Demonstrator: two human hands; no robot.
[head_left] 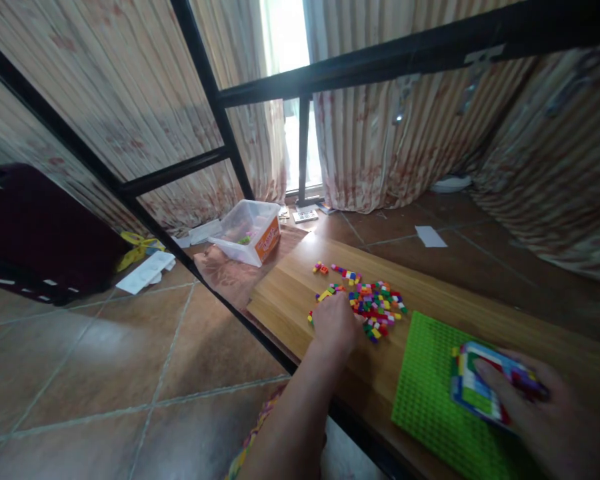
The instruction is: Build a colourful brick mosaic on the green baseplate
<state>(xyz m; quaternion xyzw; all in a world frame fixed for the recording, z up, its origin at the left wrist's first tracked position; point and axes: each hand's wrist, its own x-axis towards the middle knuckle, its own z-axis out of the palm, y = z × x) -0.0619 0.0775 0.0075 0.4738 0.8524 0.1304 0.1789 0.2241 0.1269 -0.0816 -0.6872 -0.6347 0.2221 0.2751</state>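
Observation:
My left hand (334,323) is down at the near left side of a loose heap of small coloured toy bricks (377,303) on the wooden tabletop (285,293). Its fingers are curled and mostly hidden behind the back of the hand, so anything in them cannot be made out. At the right, my right hand (540,400) grips a block-shaped toy brick build (480,383) in blue, white, green, red and yellow, with the thumb across its face. The build is held over the green studded baseplate (423,373); whether they touch is unclear.
A clear plastic tub (245,230) with an orange label stands beyond the table's far left end. Black metal bars (260,93) cross above and along the table's near edge. A dark suitcase (45,233) lies left on the tiled floor; patterned curtains (370,140) hang behind.

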